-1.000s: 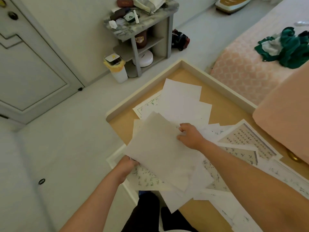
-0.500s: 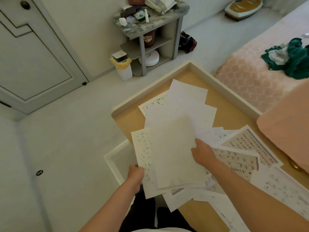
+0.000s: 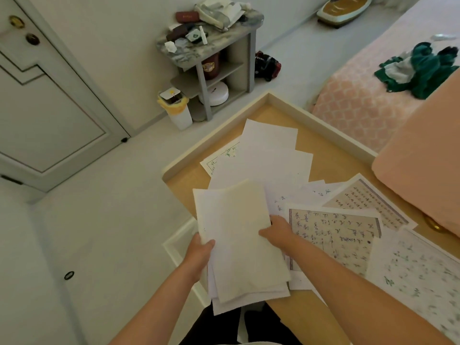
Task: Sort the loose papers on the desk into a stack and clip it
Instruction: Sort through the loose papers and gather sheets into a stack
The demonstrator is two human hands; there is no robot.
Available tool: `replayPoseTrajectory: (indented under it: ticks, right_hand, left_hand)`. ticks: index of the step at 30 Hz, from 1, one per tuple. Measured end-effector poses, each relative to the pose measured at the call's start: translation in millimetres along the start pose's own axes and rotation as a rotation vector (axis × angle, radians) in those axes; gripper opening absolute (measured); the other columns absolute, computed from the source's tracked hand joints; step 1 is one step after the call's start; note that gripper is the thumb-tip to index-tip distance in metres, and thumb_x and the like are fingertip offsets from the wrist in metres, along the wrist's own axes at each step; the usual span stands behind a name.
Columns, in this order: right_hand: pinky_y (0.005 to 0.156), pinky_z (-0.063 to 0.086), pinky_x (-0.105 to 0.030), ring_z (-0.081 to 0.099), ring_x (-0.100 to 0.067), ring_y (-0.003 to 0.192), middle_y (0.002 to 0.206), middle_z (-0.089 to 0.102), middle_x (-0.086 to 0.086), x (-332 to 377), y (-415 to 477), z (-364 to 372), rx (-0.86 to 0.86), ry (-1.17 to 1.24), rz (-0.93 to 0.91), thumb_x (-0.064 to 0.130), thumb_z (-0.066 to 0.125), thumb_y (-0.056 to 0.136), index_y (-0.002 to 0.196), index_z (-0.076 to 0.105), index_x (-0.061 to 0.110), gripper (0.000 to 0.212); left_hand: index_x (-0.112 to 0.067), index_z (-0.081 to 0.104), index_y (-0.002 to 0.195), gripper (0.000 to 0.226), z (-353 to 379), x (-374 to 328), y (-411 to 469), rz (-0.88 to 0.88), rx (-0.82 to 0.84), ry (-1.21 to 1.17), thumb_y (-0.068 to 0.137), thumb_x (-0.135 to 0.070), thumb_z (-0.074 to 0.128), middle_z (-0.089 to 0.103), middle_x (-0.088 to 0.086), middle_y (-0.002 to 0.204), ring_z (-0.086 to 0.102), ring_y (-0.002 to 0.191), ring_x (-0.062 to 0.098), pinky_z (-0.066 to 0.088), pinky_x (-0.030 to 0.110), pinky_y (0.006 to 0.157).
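Bedroom desk [image 3: 331,160] filled most of the shot, with loose papers [image 3: 273,155] fanned from its far corner down the right side. At the near-left edge a half-gathered bundle [image 3: 239,235] hung partly off the desk. Her or his left hand [image 3: 199,252] pinched its left edge, thumb on top, and the right hand [image 3: 276,232] held the right edge. Looked like mid-gathering to me. Next move is probably squaring it up, then grabbing more sheets. Couldn't spot a clip anywhere.

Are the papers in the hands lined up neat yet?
Not yet. The held papers are fanned, with edges sticking out at bottom and left. The left hand and right hand grip their sides.
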State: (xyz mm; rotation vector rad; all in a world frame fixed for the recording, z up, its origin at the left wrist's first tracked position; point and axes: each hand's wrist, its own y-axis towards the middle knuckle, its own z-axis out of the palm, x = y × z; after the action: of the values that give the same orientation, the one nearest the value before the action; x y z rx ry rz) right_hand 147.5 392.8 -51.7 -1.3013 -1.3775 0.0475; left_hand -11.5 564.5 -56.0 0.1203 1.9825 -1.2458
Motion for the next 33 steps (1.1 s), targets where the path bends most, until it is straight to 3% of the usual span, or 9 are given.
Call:
replayPoseTrajectory:
  ticks: [3, 7, 11, 14, 16, 20, 27, 30, 33]
  right_hand:
    - [0.085, 0.058, -0.043, 0.069, -0.023, 0.091, 0.105, 0.071, -0.008, -3, -9, -10, -0.043, 0.113, -0.029, 0.001, 0.061, 0.088, 0.099, 0.066, 0.018, 0.021]
    - [0.079, 0.057, -0.033, 0.067, -0.016, 0.096, 0.11, 0.069, 0.0, -3, -15, -25, 0.054, 0.394, -0.03, 0.001, 0.063, 0.09, 0.115, 0.058, 0.021, 0.032]
    - [0.07, 0.051, -0.026, 0.063, -0.019, 0.098, 0.114, 0.065, -0.004, 1, -7, -30, -0.032, 0.253, 0.009, -0.001, 0.062, 0.088, 0.125, 0.053, 0.015, 0.041]
    - [0.076, 0.055, -0.034, 0.063, -0.027, 0.098, 0.111, 0.066, -0.01, 4, 6, -43, -0.226, 0.35, 0.089, -0.006, 0.057, 0.086, 0.119, 0.059, 0.009, 0.037]
    - [0.081, 0.055, -0.038, 0.063, -0.029, 0.099, 0.111, 0.065, -0.009, 7, 13, -51, -0.265, 0.398, 0.127, -0.005, 0.056, 0.085, 0.122, 0.058, 0.009, 0.04]
    - [0.061, 0.047, -0.026, 0.06, -0.024, 0.091, 0.108, 0.063, -0.009, 21, 27, -44, -0.309, 0.393, 0.154, -0.005, 0.051, 0.085, 0.121, 0.056, 0.01, 0.039]
    - [0.085, 0.056, -0.039, 0.055, -0.03, 0.102, 0.12, 0.051, -0.008, 57, 58, 8, -0.501, 0.283, 0.319, 0.012, 0.055, 0.079, 0.125, 0.05, 0.028, 0.049]
    - [0.078, 0.054, -0.035, 0.055, -0.029, 0.094, 0.129, 0.039, -0.011, 72, 60, 20, -0.502, 0.395, 0.376, 0.008, 0.056, 0.085, 0.13, 0.042, 0.023, 0.049]
    - [0.071, 0.05, -0.031, 0.056, -0.023, 0.082, 0.109, 0.058, -0.009, 71, 66, 20, -0.451, 0.511, 0.391, 0.004, 0.056, 0.087, 0.127, 0.049, 0.004, 0.041]
  left_hand:
    - [-0.018, 0.051, 0.126, 0.037, -6, -17, 0, 0.105, -0.027, 0.004, 0.093, -0.003, 0.053, 0.064, 0.0, 0.116, 0.062, 0.101, 0.018, 0.05, 0.03, 0.075]
    - [-0.027, 0.052, 0.126, 0.045, -4, -38, 8, 0.087, 0.115, -0.028, 0.084, -0.015, 0.06, 0.067, 0.0, 0.119, 0.065, 0.107, 0.022, 0.052, 0.048, 0.094]
    - [-0.02, 0.043, 0.127, 0.045, 24, -63, 18, 0.11, 0.19, 0.251, 0.087, -0.023, 0.061, 0.058, 0.0, 0.123, 0.058, 0.11, 0.021, 0.049, 0.037, 0.095]
    - [-0.017, 0.044, 0.122, 0.03, 34, -84, 36, 0.197, 0.11, 0.47, 0.095, -0.023, 0.055, 0.053, 0.001, 0.116, 0.054, 0.101, 0.018, 0.045, 0.03, 0.082]
    - [-0.016, 0.046, 0.13, 0.039, 30, -98, 54, 0.273, 0.017, 0.607, 0.094, -0.024, 0.056, 0.052, 0.003, 0.128, 0.051, 0.115, 0.021, 0.046, 0.033, 0.09]
    - [-0.013, 0.033, 0.144, 0.064, 14, -112, 81, 0.225, -0.111, 0.841, 0.089, -0.028, 0.061, 0.034, 0.008, 0.146, 0.029, 0.136, 0.03, 0.034, 0.039, 0.106]
    - [-0.013, 0.039, 0.136, 0.068, 13, -111, 101, 0.174, -0.04, 0.683, 0.078, -0.031, 0.071, 0.038, 0.007, 0.136, 0.039, 0.125, 0.029, 0.043, 0.041, 0.099]
    - [-0.012, 0.043, 0.127, 0.059, 7, -117, 110, 0.124, 0.025, 0.514, 0.078, -0.026, 0.072, 0.051, 0.005, 0.122, 0.058, 0.095, 0.02, 0.051, 0.031, 0.07]
    - [-0.01, 0.05, 0.125, 0.046, 0, -125, 122, 0.086, 0.138, 0.425, 0.084, -0.021, 0.066, 0.063, 0.005, 0.115, 0.064, 0.092, 0.021, 0.055, 0.036, 0.078]
